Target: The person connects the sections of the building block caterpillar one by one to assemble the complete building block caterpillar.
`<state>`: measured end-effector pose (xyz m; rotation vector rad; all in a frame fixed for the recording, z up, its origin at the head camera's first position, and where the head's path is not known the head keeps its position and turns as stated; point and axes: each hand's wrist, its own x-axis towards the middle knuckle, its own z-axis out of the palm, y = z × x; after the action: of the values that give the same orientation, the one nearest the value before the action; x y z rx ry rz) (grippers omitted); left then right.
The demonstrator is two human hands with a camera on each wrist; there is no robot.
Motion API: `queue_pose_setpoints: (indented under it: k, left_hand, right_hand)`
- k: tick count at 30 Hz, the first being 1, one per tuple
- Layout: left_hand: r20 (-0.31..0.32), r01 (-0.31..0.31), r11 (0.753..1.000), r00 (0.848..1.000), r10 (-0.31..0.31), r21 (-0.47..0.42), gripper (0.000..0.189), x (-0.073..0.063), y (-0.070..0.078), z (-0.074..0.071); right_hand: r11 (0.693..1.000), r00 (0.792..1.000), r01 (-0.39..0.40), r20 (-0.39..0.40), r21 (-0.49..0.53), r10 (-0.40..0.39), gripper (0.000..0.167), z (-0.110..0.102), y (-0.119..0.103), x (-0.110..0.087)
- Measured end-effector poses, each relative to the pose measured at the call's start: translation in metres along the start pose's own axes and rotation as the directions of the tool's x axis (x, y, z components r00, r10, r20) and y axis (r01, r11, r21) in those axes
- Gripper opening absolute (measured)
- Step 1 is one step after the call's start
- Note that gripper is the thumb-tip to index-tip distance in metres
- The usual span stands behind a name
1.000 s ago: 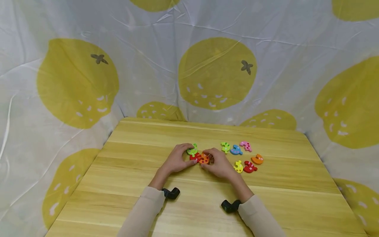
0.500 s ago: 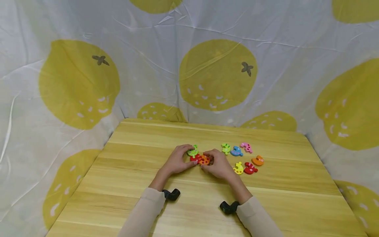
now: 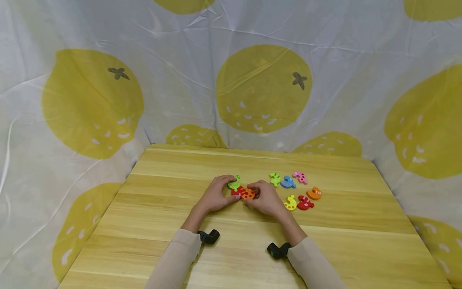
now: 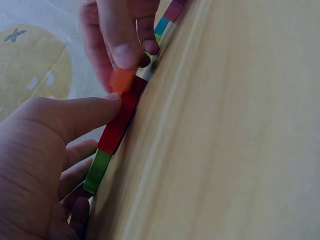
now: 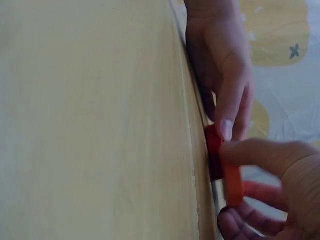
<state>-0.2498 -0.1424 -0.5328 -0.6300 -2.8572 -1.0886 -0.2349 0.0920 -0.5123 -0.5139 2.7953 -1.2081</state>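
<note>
My left hand (image 3: pixel 215 195) holds a green puzzle piece with a face (image 3: pixel 235 185) and the red puzzle piece numbered 2 (image 4: pixel 118 127), which join each other on the wooden table. Its thumb presses the red piece's near edge, and its other fingers curl behind the green one. An orange spotted puzzle piece (image 5: pixel 233 184) is pinched between the thumb and fingers of my right hand (image 3: pixel 266 198). That piece meets the red one's right end and sits slightly higher than it in the left wrist view. Whether the two interlock, I cannot tell.
Right of my right hand lie loose puzzle pieces: green (image 3: pixel 275 180), blue (image 3: pixel 288 182), pink (image 3: pixel 300 177), yellow (image 3: pixel 290 203), red (image 3: pixel 305 203) and an orange one numbered 10 (image 3: pixel 314 193). A lemon-print cloth (image 3: pixel 180 80) hangs behind the wooden table (image 3: pixel 231 257).
The orange spotted piece has shifted slightly left against the red one, with my right hand still pinching it. My left hand keeps its place on the green and red pieces.
</note>
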Motion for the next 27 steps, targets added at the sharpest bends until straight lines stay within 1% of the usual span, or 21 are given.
queue_pose_setpoints:
  k: [4, 14, 17, 20, 24, 27]
  left_hand:
    - [0.001, -0.009, 1.000, 1.000, 0.009, 0.002, 0.063, 0.0003, 0.0004, -0.0008]
    - [-0.004, -0.021, 1.000, 1.000, 0.021, -0.008, 0.064, 0.0002, 0.0028, -0.0014]
    - [-0.005, -0.011, 1.000, 1.000, 0.011, -0.011, 0.065, -0.0001, 0.0036, -0.0008]
    - [-0.014, 0.008, 1.000, 1.000, -0.009, -0.012, 0.065, -0.0008, 0.0037, -0.0005]
    - [-0.014, 0.022, 1.000, 1.000, -0.022, -0.008, 0.064, -0.0016, 0.0038, -0.0013]
    - [-0.013, 0.023, 1.000, 1.000, -0.023, -0.009, 0.064, -0.0018, 0.0039, -0.0018]
  right_hand:
    - [1.000, 1.000, -0.019, -0.002, -0.008, 0.019, 0.053, 0.0026, -0.0008, 0.0000]
    - [0.999, 0.999, -0.039, -0.025, 0.024, 0.040, 0.051, 0.0031, -0.0012, -0.0036]
    - [0.999, 0.999, -0.040, -0.023, 0.012, 0.040, 0.052, 0.0035, 0.0001, -0.0047]
    - [1.000, 1.000, -0.024, -0.011, 0.005, 0.024, 0.053, 0.0039, 0.0017, -0.0052]
    - [0.999, 1.000, -0.012, -0.006, 0.051, 0.012, 0.055, 0.0013, 0.0031, -0.0068]
    - [0.997, 1.000, -0.001, 0.002, 0.082, 0.001, 0.055, -0.0047, 0.0041, -0.0088]
